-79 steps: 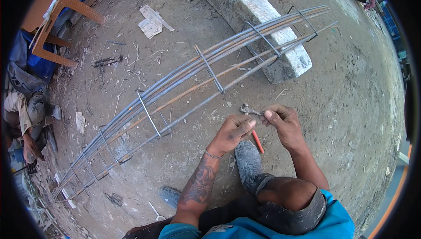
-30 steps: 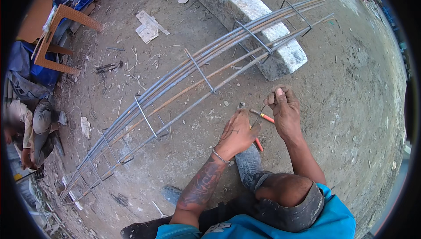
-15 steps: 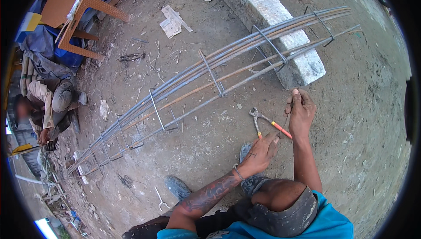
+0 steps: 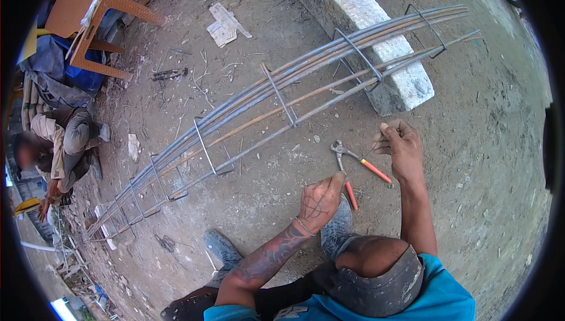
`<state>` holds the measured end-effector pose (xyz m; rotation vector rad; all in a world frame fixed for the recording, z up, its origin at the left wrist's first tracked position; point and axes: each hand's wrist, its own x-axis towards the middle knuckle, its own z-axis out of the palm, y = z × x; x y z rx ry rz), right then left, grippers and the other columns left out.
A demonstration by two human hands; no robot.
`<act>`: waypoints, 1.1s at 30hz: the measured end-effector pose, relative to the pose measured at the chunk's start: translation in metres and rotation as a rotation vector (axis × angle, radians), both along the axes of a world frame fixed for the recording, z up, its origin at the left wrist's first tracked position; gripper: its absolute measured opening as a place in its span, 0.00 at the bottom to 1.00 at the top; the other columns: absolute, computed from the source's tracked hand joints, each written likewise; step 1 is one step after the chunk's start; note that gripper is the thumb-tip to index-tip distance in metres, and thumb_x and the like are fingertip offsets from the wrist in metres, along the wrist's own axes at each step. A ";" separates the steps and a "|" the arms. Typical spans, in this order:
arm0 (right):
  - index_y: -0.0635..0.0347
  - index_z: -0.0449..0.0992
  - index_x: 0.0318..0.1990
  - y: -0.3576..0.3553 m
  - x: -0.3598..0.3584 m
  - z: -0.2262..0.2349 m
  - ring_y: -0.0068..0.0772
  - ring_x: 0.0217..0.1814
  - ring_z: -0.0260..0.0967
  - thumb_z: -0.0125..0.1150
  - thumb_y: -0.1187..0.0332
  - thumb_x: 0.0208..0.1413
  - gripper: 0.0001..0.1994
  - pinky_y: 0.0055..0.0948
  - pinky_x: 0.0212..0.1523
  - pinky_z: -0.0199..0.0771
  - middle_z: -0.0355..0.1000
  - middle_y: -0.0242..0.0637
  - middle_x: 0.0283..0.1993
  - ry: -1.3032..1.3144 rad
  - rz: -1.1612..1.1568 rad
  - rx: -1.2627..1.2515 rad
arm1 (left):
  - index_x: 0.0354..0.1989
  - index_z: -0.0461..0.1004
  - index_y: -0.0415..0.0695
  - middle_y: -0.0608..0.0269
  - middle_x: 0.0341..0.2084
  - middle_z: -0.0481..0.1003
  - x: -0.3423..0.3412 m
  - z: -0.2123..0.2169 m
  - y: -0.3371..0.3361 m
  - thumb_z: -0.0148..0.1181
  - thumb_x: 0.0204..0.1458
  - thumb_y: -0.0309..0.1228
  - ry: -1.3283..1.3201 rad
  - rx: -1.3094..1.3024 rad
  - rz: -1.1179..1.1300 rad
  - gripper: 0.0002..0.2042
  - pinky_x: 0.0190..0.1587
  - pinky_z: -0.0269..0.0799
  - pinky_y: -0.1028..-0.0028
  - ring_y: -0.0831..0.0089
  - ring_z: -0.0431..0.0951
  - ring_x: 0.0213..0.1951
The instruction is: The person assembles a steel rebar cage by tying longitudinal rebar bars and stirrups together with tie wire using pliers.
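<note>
My right hand is raised in front of the concrete block, its fingers pinched on a thin tie wire that slants down from them. My left hand is closed lower and to the left, above my shoe; whatever its fingers hold is hidden. Between the two hands a pair of end-cutting nippers with red-and-yellow handles lies on the ground, spread apart. Beyond the hands stretches a rebar cage of long bars with square stirrups. Its right end rests on the concrete block.
At the far left a person crouches beside bamboo poles and blue tarps. A brown plastic chair lies tipped over at the upper left. Flattened cardboard and wire scraps lie on the dirt.
My left hand has moved left, away from my right hand, and its fingers have closed. My right hand has shifted slightly. The view has shifted a little.
</note>
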<state>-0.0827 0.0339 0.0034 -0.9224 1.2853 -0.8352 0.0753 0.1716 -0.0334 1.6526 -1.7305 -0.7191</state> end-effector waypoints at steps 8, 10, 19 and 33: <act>0.68 0.70 0.31 0.032 0.025 -0.001 0.22 0.20 0.69 0.53 0.71 0.59 0.08 0.22 0.22 0.71 0.72 0.37 0.23 0.431 -0.124 -0.232 | 0.45 0.70 0.40 0.56 0.28 0.75 0.008 -0.023 0.020 0.54 0.50 0.24 -0.149 -0.195 0.027 0.13 0.26 0.72 0.66 0.60 0.78 0.28; 0.68 0.70 0.33 0.039 0.010 0.008 0.22 0.20 0.68 0.52 0.71 0.59 0.08 0.22 0.21 0.70 0.71 0.36 0.22 0.591 -0.160 -0.288 | 0.46 0.69 0.40 0.56 0.27 0.75 -0.004 -0.020 0.019 0.52 0.51 0.25 -0.090 -0.245 0.015 0.14 0.26 0.72 0.64 0.59 0.78 0.27; 0.66 0.72 0.46 0.132 0.061 0.119 0.21 0.33 0.70 0.54 0.64 0.62 0.13 0.23 0.37 0.71 0.73 0.34 0.32 0.597 -0.028 -0.374 | 0.43 0.66 0.37 0.44 0.24 0.73 0.033 0.033 0.068 0.48 0.55 0.27 0.553 -0.075 -0.162 0.09 0.28 0.68 0.54 0.45 0.75 0.28; 0.66 0.68 0.54 0.163 0.166 -0.022 0.18 0.29 0.66 0.46 0.67 0.66 0.14 0.20 0.32 0.70 0.70 0.31 0.32 0.267 0.339 -0.348 | 0.38 0.70 0.37 0.49 0.26 0.73 0.116 -0.011 0.109 0.53 0.54 0.34 0.252 -0.179 0.255 0.11 0.35 0.65 0.56 0.50 0.75 0.32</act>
